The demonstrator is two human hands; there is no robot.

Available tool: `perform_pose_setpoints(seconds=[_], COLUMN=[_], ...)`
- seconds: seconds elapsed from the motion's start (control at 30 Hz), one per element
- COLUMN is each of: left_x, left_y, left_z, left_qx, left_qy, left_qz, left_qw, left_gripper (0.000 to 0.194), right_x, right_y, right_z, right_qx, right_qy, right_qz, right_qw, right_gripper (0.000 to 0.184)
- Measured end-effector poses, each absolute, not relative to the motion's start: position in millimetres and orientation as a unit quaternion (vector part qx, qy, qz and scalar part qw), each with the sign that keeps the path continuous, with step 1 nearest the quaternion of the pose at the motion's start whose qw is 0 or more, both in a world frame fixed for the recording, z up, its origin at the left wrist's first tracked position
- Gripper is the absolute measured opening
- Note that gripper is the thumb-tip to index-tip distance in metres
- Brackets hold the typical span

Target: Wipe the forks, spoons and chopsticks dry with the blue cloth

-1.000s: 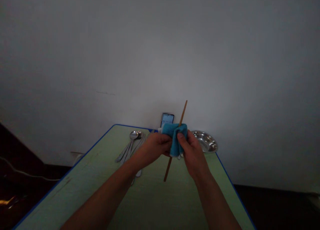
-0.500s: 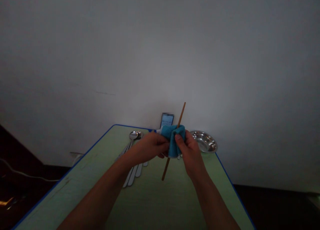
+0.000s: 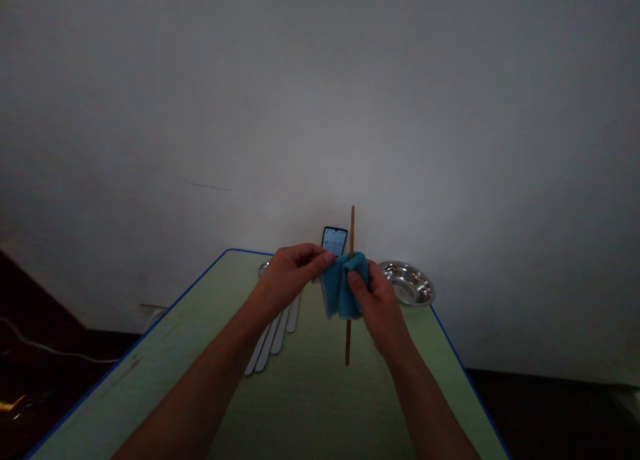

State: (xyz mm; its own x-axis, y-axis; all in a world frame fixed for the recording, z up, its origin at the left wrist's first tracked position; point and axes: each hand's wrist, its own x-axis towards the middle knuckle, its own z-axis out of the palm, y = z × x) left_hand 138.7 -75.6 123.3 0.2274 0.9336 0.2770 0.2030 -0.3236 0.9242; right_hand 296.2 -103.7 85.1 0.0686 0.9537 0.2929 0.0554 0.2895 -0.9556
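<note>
A wooden chopstick [image 3: 352, 227] stands nearly upright in the view, its middle wrapped in a blue cloth [image 3: 334, 287]. My right hand [image 3: 377, 300] is closed round the cloth and the chopstick inside it, thumb pressed on the front fold. With finger and thumb, my left hand [image 3: 295, 270] pinches the cloth's upper left corner. Both ends of the chopstick stick out of the cloth, above and below. Under my left forearm lie several metal cutlery handles [image 3: 277, 340], and a spoon bowl [image 3: 263, 269] peeks out behind that hand.
A shiny metal bowl [image 3: 413, 283] sits at the table's back right corner. Against the wall leans a phone [image 3: 334, 239] with its screen lit. The pale green table [image 3: 310, 407] has a blue edge, and a white cable [image 3: 60, 350] hangs at the left.
The chopstick has turned from a slant to nearly upright. My left hand has moved up from the cloth's side to its upper corner, and the cloth's left part now hangs down.
</note>
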Motion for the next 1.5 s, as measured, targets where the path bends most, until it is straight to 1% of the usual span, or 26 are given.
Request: perform_pose_setpoints(seconds=[0.23, 0.43, 0.6, 0.83, 1.0, 1.3, 1.5], left_x=[144, 148, 147, 146, 145, 146, 141], left_y=[-76, -74, -72, -73, -74, -74, -72], left_z=[119, 114, 111, 111, 114, 111, 115], left_qx=[0.701, 0.668, 0.632, 0.611, 0.603, 0.595, 0.569], left_qy=[0.413, 0.408, 0.411, 0.396, 0.407, 0.397, 0.392], left_qz=[0.473, 0.497, 0.505, 0.524, 0.53, 0.541, 0.578], left_qw=[0.338, 0.375, 0.42, 0.442, 0.435, 0.443, 0.433], left_gripper=[0.032, 0.028, 0.028, 0.023, 0.022, 0.022, 0.017], right_x=[294, 289, 287, 287, 288, 287, 286], right_y=[-105, -107, -110, -113, -113, -114, -117], right_z=[87, 87, 86, 87, 87, 87, 89], right_qx=[-0.449, -0.456, -0.456, -0.46, -0.466, -0.465, -0.496], right_qy=[-0.579, -0.617, -0.632, -0.66, -0.679, -0.688, -0.701], right_qz=[0.384, 0.354, 0.34, 0.309, 0.29, 0.28, 0.253], right_qw=[0.561, 0.536, 0.526, 0.508, 0.487, 0.482, 0.445], right_gripper=[0.028, 0.029, 0.031, 0.03, 0.029, 0.026, 0.023])
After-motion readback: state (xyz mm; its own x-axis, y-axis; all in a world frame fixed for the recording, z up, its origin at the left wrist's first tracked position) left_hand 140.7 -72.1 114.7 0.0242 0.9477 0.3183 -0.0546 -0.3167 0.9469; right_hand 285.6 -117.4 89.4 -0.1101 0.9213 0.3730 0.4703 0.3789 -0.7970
